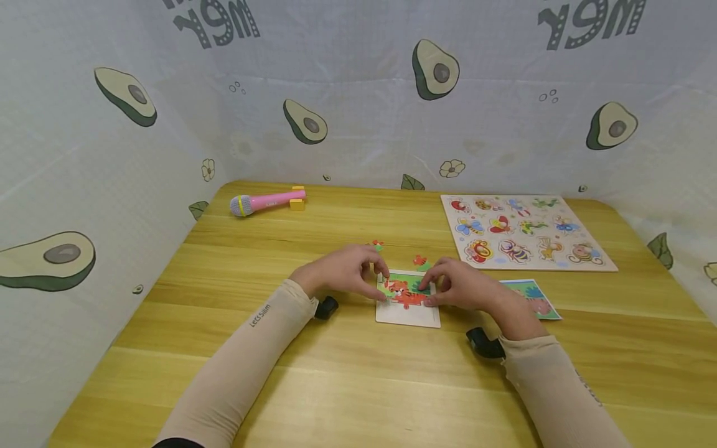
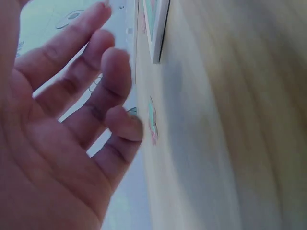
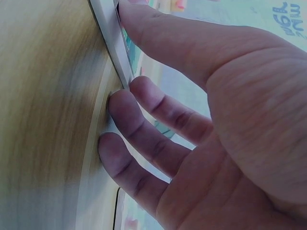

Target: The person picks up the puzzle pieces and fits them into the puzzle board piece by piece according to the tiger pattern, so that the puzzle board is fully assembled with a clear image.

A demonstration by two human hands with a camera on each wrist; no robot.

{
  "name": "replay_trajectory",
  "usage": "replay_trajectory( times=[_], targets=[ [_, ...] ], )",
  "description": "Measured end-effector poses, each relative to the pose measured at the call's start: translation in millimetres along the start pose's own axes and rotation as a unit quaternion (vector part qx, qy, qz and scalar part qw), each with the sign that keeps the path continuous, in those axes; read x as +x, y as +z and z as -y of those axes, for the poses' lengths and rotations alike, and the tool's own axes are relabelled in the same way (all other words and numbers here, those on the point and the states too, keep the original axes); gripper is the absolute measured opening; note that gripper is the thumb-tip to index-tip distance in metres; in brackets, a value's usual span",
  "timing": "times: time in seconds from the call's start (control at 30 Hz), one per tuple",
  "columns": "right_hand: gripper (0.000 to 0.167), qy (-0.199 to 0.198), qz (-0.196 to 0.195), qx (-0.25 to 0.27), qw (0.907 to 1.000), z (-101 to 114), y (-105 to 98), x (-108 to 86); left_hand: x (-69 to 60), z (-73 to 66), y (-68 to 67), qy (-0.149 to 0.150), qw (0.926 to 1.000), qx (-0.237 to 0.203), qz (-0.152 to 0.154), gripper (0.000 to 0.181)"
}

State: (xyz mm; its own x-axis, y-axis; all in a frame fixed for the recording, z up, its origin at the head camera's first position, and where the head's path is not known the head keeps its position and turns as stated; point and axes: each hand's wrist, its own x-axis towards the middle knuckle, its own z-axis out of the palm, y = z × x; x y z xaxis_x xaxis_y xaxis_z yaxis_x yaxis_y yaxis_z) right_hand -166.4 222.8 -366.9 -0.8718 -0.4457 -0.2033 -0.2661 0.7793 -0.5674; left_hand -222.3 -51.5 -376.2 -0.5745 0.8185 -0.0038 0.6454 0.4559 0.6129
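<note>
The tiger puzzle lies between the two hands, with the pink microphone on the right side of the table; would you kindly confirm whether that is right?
Not quite: the head view shows the pink microphone on the left side of the table. The tiger puzzle does lie between the left hand and right hand.

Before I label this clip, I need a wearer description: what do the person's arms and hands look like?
Beige sleeves with small dark lettering are worn; a black device shows beside each cuff. The left hand and right hand are bare.
</note>
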Motion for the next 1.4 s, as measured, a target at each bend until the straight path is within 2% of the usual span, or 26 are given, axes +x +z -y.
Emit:
replay_trajectory(
  times=[0.23, 0.5, 0.83, 1.17, 1.4],
  targets=[
    [0.015, -0.001, 0.001, 0.004, 1.0000, 0.3, -0.8, -0.5, -0.6, -7.6, 4.6, 0.000, 0.9991, -0.012, 0.042, 0.036],
    [0.015, -0.002, 0.003, -0.001, 1.0000, -0.4, -1.1, 0.2, 1.0, -13.5, 8.2, 0.035, 0.9977, 0.006, 0.058, 0.034],
    [0.015, -0.003, 0.004, -0.001, 1.0000, -0.6, -1.4, 0.3, 3.1, -14.1, 10.6, 0.036, 0.9970, 0.025, 0.064, 0.034],
    [0.016, 0.000, 0.004, 0.000, 1.0000, 0.3, -0.7, 0.4, 2.8, -11.9, 12.0, 0.026, 0.9973, 0.021, 0.066, 0.034],
    [0.016, 0.002, 0.005, -0.002, 1.0000, 0.0, -0.7, 0.6, 4.3, -11.0, 12.6, 0.030, 0.9971, 0.025, 0.065, 0.029]
  ],
)
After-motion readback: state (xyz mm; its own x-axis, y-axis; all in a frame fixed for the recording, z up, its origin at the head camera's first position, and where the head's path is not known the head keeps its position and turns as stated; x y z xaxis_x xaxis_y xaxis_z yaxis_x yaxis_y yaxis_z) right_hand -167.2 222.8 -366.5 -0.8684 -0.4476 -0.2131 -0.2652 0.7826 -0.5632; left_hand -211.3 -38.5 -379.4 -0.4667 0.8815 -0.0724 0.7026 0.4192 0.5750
